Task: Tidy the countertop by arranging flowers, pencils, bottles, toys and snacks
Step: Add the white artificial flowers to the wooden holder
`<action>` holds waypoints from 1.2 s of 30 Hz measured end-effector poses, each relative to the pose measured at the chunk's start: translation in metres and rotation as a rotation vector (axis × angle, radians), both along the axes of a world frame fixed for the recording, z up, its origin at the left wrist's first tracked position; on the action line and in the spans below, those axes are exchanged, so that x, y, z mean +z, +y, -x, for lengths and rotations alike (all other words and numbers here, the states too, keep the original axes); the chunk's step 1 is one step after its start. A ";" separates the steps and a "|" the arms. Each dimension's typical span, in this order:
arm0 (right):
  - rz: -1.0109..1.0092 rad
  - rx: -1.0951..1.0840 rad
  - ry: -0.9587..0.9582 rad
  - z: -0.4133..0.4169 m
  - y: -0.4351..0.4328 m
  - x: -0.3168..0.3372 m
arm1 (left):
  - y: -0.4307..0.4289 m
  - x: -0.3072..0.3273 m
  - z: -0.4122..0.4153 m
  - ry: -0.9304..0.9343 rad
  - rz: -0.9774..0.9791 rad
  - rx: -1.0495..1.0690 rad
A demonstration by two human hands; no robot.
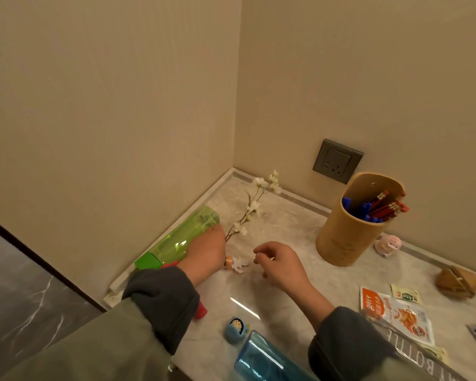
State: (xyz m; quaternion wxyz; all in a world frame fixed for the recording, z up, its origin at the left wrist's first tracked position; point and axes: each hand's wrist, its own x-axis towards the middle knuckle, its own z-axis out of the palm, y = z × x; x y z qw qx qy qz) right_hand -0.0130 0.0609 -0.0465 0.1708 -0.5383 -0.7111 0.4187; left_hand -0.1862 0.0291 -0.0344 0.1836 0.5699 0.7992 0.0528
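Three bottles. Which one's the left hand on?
The green bottle, on its side by the wall, under the left hand. The blue bottle and clear bottle lie nearer the camera.

A domestic room: pale marble-patterned bench [286, 224] set into a corner of beige walls [107, 105], grey wall socket [338, 160] above its back edge, round bamboo pencil holder [349, 237], orange-printed snack packet [396, 314] and pink toy figure [388, 244] toward its right edge.

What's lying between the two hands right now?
Head view: a small white blossom piece with an orange end lies on the countertop between the left hand, gripping the green bottle, and right hand.
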 end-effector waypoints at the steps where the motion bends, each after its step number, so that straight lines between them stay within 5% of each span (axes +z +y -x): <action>1: 0.007 -0.013 0.048 0.000 0.001 0.006 | 0.002 0.009 -0.003 -0.031 -0.060 0.009; 12: -0.177 -0.168 0.516 -0.038 0.033 0.122 | 0.030 0.092 -0.065 -0.427 -0.500 -0.144; 27: -0.533 -0.276 0.440 -0.131 0.079 0.241 | 0.105 0.180 -0.164 -0.923 -0.652 -0.321; 36: -0.584 -0.288 0.173 -0.136 0.109 0.200 | 0.138 0.150 -0.168 -0.863 -0.521 -0.296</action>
